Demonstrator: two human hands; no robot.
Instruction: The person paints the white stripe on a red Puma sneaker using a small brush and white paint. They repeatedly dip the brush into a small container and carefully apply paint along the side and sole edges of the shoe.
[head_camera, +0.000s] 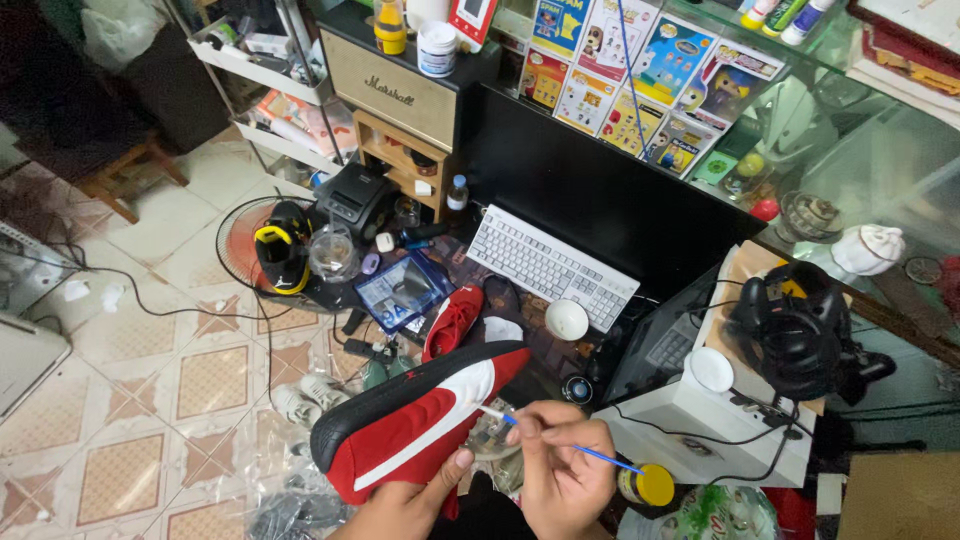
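Left hand (405, 500), cut off at frame bottom, grips red shoe (415, 420); right hand (560, 470) fingers pinch blue brush (590, 455). Yellow-lidded jar (648, 486) at 3 o'clock, contents hidden.

A small, cluttered home workshop for shoe care, set on a tiled floor. The landmark is a white keyboard (550, 268) before a black monitor. Left of it lie a spare red shoe (452, 320), sneakers (300, 400) and a fan (262, 245); behind it an amplifier (395, 85) and boxed figurines (640, 75).

white keyboard (550, 267), black headphones (795, 330), floor fan (262, 245)
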